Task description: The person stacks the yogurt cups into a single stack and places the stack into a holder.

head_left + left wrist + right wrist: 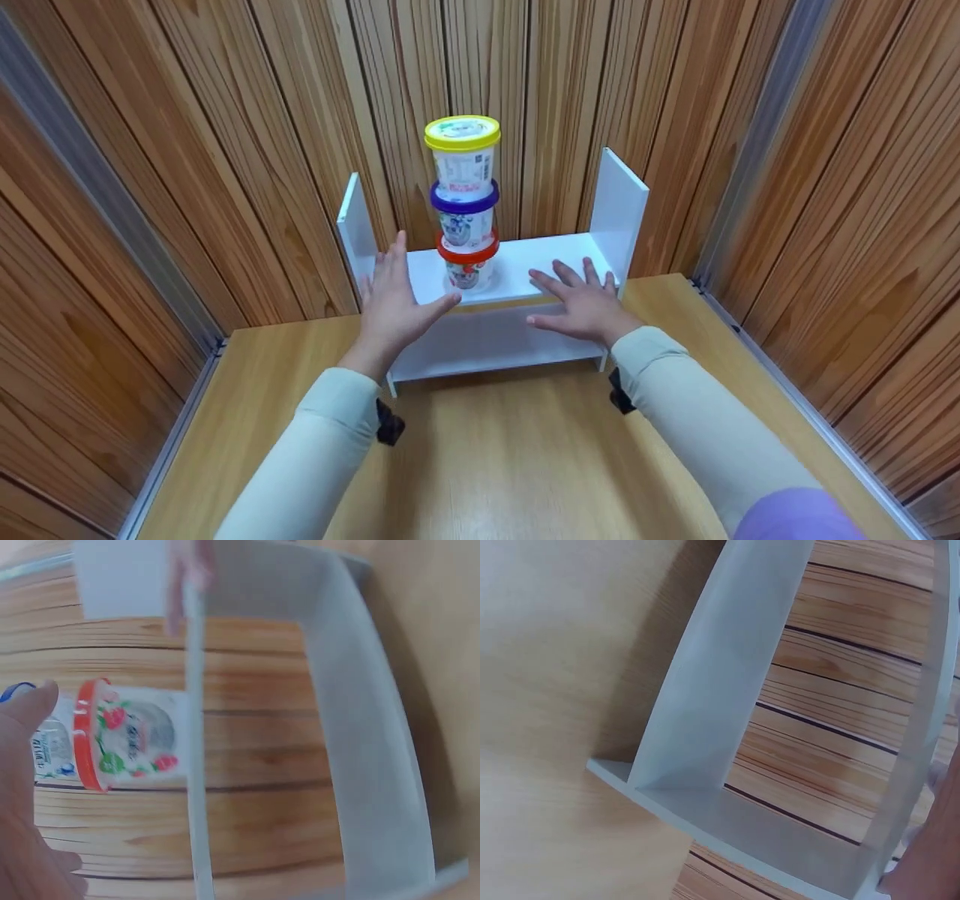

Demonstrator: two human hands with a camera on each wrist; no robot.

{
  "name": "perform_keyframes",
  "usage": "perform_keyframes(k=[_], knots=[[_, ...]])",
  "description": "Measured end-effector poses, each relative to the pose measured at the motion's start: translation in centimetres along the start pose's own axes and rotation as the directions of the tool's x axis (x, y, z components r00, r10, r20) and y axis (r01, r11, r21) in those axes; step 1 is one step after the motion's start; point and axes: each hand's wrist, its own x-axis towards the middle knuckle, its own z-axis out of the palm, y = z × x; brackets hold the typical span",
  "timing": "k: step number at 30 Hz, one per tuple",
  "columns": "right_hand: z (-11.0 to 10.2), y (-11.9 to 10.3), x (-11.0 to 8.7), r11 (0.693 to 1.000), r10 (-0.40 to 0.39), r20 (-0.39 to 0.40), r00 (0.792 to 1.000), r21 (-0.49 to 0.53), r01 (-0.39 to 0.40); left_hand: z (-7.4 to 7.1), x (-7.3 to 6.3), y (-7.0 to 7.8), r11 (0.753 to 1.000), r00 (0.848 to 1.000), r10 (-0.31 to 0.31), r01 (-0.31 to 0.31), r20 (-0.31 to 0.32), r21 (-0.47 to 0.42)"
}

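Three lidded tubs stand stacked on the upper board of a white shelf [525,262]. A yellow-lidded tub [463,169] is on top, a blue-lidded tub [466,227] in the middle and a red-lidded tub [466,274] at the bottom, its strawberry print facing the left wrist view. My left hand [394,307] is spread left of the stack, thumb pointing toward the lowest tub, holding nothing. On the other side, my right hand [585,304] hovers with fingers spread over the shelf's right front, also holding nothing.
The shelf has a lower board [495,345] and upright side panels [621,206] at both ends. It stands on a wooden table [495,450] close to a wood-plank wall [292,150]. More plank walls rise at left and right.
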Motion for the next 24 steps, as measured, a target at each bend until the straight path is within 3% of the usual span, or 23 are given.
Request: perform_keyframes(k=[4, 9, 16, 24], knots=[[0.1, -0.3, -1.0, 1.0, -0.01, -0.02, 1.0, -0.007, 0.01, 0.2, -1.2, -1.2, 0.982, 0.999, 0.028, -0.034, 0.037, 0.184], [1.1, -1.0, -2.1, 1.0, -0.001, -0.054, 0.999, -0.001, 0.001, 1.3, -2.8, -2.2, 0.957, 0.997, 0.033, -0.052, 0.073, 0.285], [2.5, -2.0, -4.0, 1.0, -0.011, -0.103, 0.995, -0.022, 0.008, 3.8, -4.9, -1.9, 0.914, 0.989, 0.126, -0.148, 0.084, 0.377], [4.0, -2.5, -5.2, 1.0, -0.016, -0.112, 0.994, 0.007, 0.017, 6.0, -6.2, -2.0, 0.906, 0.989, 0.078, -0.124, 0.128, 0.405]])
